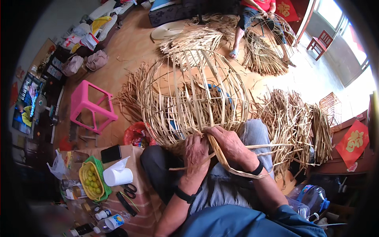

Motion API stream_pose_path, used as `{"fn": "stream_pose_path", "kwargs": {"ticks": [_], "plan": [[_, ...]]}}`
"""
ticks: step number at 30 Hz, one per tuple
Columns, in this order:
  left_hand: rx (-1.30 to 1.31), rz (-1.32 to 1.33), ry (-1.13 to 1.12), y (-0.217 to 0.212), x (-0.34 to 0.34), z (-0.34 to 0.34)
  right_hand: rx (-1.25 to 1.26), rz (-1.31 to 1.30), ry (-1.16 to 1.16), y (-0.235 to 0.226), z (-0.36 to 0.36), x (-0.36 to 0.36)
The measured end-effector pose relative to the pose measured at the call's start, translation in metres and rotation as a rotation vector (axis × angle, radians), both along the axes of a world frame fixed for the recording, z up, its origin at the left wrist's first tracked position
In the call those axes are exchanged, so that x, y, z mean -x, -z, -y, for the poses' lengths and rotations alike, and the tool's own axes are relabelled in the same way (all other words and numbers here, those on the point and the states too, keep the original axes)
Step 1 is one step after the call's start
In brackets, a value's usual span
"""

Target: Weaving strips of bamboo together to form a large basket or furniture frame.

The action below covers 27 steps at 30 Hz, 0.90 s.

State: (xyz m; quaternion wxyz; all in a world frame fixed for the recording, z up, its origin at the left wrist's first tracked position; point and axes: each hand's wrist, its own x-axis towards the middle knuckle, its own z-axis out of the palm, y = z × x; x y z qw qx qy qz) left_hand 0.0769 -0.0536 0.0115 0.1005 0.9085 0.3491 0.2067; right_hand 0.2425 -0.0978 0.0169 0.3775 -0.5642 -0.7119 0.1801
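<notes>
A large, rounded openwork basket (176,103) of pale dried plant strips rests against my knees, its near edge more tightly woven. My left hand (196,153) is closed at that near edge, with its fingertips pressed on the weave; a short strip end pokes out beside it. Right next to it, my right hand (228,145) grips a long dried plant strip (219,153) where it meets the basket. From there the strip loops down across my right wrist. What lies under my fingertips is hidden.
Bundles of dried strips (286,126) lie at right and behind the basket. To the left stand a pink stool (85,103), a red basin (138,133), and a table with a paper roll (118,176), scissors (129,190) and a fruit basket (92,179). Another person (258,6) sits at the far right.
</notes>
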Motion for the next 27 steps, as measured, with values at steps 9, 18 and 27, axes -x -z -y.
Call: {"fn": "stream_pose_path", "kwargs": {"ticks": [9,18,27], "plan": [[0.013,-0.006,-0.043,-0.006,-0.003,0.002,0.023,-0.311,0.326,0.009,0.014,0.013],[0.192,0.181,-0.032,-0.011,-0.011,0.0,0.191,-0.888,0.437,0.019,0.014,0.016],[0.222,0.283,-0.057,-0.005,-0.003,-0.002,0.24,-1.474,0.545,0.026,0.035,0.02]]}}
